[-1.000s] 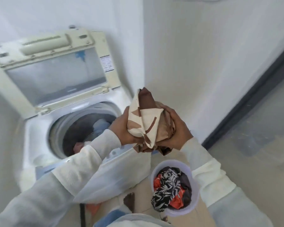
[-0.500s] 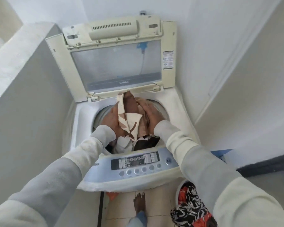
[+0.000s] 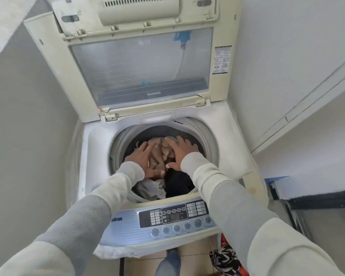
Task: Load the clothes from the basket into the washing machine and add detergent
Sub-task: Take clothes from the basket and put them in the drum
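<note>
Both hands have gone down from the rim level into the drum of the washing machine since the frame half a second ago. The brown-and-cream garment, then held upright between the palms, now lies low in the drum under the fingers.

1. Left hand: fingers straight and slightly spread, laid flat on the left part of the garment. The thumb points toward the person, just beyond a white garment.
2. Right hand: fingers straight and fanned wide, pressing on the right part of the garment. The thumb lies at the near edge of the cloth, just beyond a dark garment.
3. Neither hand curls round the cloth; both rest on it with flat palms. A strip of the garment shows between the two sets of fingers.
4. Beyond the fingertips the dark inner wall of the drum is visible.
5. Further beyond the fingers, the lid stands raised against the wall, its clear window facing the person.
6. On the near side of the wrists, the control panel runs across the front edge of the machine.
7. Below the right sleeve, at floor level, black-and-white and red clothes are partly in view; their container is hidden by the sleeve.
</note>
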